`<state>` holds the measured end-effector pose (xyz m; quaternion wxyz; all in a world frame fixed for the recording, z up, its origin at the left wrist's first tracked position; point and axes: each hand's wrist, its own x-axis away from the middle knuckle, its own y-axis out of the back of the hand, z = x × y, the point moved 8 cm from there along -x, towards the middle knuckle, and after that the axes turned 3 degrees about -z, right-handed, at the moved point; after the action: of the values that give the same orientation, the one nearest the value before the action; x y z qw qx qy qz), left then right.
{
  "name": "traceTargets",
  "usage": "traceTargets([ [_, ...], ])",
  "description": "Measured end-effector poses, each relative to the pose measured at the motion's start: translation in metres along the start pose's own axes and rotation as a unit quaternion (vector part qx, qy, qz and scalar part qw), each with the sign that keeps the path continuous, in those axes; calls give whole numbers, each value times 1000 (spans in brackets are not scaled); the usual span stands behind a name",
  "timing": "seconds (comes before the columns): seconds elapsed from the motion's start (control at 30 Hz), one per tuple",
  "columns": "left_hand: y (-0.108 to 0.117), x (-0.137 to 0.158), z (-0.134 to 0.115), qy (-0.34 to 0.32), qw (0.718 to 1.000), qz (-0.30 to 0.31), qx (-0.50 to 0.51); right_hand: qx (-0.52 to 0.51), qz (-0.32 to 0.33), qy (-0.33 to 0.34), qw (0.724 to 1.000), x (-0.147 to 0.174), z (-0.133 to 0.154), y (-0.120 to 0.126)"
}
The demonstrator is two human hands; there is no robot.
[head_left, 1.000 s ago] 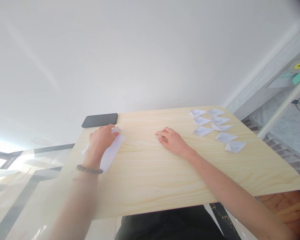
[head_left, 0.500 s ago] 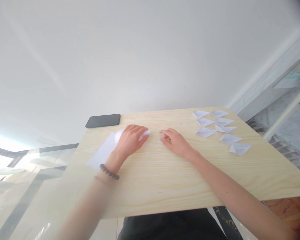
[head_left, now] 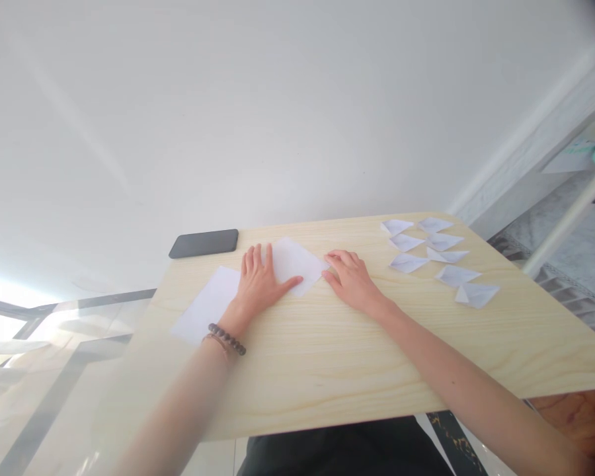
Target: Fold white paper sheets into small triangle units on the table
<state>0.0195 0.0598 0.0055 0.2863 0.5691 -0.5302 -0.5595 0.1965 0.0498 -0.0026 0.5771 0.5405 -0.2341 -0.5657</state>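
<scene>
A white sheet of paper lies turned cornerwise on the wooden table. My left hand, with a dark beaded bracelet at the wrist, rests on the sheet's left part, its thumb stretched out and apart from the fingers. At the sheet's right corner, my right hand pinches the tip between thumb and fingers. More white paper lies flat to the left, partly behind my left hand; whether it is one sheet or a stack I cannot tell.
Several folded white paper pieces lie in two uneven columns on the table's right side. A black phone lies at the back left corner. The white wall rises behind the table's far edge.
The sheet, earlier lifted and curled under my left hand, now lies flat in the middle. My left hand has spread on it, and my right hand has closed on its corner.
</scene>
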Motion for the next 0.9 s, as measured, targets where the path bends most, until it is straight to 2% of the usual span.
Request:
traceTargets([
  [0.07,-9,0,11,21,999,47,-7,2,4,0,1000,0,0,0],
  [0.17,-12,-2,22,12,996,88,-10,3,7,3,1000,1,0,0],
  [0.33,-2,-4,30,-2,996,82,-29,-1,8,5,1000,1,0,1],
  [0.43,2,-4,24,-23,997,73,-24,-2,8,7,1000,1,1,2],
  [0.63,-8,-2,7,-97,987,120,49,-5,0,4,1000,0,3,4],
  [0.77,-7,-3,-1,-106,987,83,85,-32,-10,10,999,-1,2,5],
  [0.9,0,-1,-18,-129,981,71,122,-126,-29,35,991,-2,4,10],
])
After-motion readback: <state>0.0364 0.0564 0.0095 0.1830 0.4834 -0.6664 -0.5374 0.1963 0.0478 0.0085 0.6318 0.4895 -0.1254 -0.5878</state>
